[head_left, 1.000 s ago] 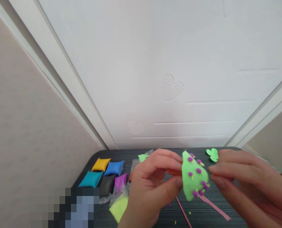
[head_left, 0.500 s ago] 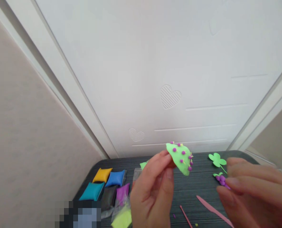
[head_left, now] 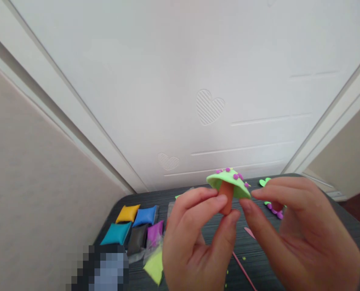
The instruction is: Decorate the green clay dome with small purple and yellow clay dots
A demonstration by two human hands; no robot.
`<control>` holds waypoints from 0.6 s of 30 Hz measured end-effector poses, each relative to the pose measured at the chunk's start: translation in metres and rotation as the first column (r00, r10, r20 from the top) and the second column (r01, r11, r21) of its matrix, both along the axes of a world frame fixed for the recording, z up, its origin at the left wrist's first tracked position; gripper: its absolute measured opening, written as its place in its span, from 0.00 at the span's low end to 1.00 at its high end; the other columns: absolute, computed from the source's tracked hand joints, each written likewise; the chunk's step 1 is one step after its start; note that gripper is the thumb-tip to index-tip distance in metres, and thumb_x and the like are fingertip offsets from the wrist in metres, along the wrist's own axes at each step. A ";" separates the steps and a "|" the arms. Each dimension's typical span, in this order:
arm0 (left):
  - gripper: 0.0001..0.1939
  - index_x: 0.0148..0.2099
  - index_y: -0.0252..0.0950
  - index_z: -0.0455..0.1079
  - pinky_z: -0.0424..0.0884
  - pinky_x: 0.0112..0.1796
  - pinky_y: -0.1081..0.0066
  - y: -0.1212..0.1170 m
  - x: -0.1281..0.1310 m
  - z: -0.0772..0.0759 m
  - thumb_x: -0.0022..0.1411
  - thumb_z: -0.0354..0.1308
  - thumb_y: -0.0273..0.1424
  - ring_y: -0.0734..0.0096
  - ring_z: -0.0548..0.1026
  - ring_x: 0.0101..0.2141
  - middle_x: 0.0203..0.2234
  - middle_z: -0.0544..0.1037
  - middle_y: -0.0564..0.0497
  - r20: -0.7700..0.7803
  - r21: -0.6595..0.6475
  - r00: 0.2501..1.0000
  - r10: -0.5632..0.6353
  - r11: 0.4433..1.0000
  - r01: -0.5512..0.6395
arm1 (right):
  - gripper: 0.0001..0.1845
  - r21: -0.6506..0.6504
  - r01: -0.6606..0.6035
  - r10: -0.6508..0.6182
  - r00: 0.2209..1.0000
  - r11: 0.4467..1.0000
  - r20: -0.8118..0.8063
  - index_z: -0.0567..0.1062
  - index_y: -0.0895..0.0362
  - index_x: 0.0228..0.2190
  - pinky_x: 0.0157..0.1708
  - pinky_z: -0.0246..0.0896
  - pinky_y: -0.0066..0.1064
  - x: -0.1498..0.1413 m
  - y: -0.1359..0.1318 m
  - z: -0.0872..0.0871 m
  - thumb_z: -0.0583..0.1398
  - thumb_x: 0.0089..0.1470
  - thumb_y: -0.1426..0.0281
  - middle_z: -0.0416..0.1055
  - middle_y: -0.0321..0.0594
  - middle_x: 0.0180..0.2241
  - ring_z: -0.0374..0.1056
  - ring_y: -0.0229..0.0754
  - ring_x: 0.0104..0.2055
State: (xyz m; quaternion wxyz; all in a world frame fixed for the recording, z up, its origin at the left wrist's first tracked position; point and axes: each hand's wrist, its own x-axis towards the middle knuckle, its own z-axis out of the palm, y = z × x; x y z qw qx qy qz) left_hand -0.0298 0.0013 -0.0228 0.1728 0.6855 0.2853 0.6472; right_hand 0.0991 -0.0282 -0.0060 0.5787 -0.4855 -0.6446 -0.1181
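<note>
A small clay mushroom (head_left: 228, 178) is held up over the table, its light green cap dotted with purple balls and tiny yellow bits. Its orange-brown stem (head_left: 227, 190) is pinched between the thumb and fingers of my left hand (head_left: 195, 238). At the cap's right rim, the thumb and index fingertips of my right hand (head_left: 307, 234) close on the edge. Behind the right hand, a green clay clover (head_left: 264, 182) and a purple clay grape bunch (head_left: 277, 212) are partly covered. The cap's underside shows as a shallow hollow around the stem.
Clay packets in yellow (head_left: 128, 213), blue (head_left: 145, 216), teal (head_left: 116, 233), black (head_left: 137, 238) and purple (head_left: 155, 233) lie left on the dark table (head_left: 334, 214). A lime packet (head_left: 154, 266) is nearer. Pink tools (head_left: 243, 268) lie partly hidden by my hands. A white panel (head_left: 137, 81) stands behind.
My right hand has moved left from beside the grape bunch to the cap's rim. The mushroom has turned more upright, so its stem shows. The view has shifted slightly.
</note>
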 end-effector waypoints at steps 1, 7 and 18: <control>0.22 0.42 0.40 0.69 0.73 0.39 0.71 0.000 0.000 0.000 0.46 0.60 0.15 0.71 0.70 0.41 0.39 0.71 0.53 -0.011 0.020 1.000 0.017 1.000 -0.016 | 0.15 -0.012 0.009 -0.009 1.000 1.000 -0.012 0.69 0.58 0.34 0.35 0.56 0.29 0.000 0.000 0.000 0.63 0.42 0.80 0.65 0.34 0.31 0.61 0.34 0.36; 0.27 0.44 0.40 0.69 0.73 0.38 0.71 -0.003 0.003 -0.002 0.42 0.62 0.13 0.71 0.72 0.39 0.39 0.74 0.54 -0.065 0.134 0.988 0.140 0.982 -0.130 | 0.14 -0.032 0.044 -0.045 0.999 0.998 -0.014 0.69 0.58 0.33 0.34 0.56 0.29 -0.001 0.000 0.000 0.63 0.42 0.80 0.65 0.34 0.31 0.61 0.34 0.35; 0.11 0.41 0.43 0.70 0.72 0.39 0.78 0.010 0.011 0.000 0.58 0.55 0.23 0.78 0.74 0.37 0.36 0.76 0.56 0.425 -0.389 0.901 -0.093 0.880 0.275 | 0.12 -0.024 -0.104 0.099 0.984 0.994 -0.150 0.69 0.58 0.36 0.30 0.57 0.30 0.003 -0.007 0.002 0.58 0.47 0.79 0.66 0.38 0.34 0.63 0.37 0.36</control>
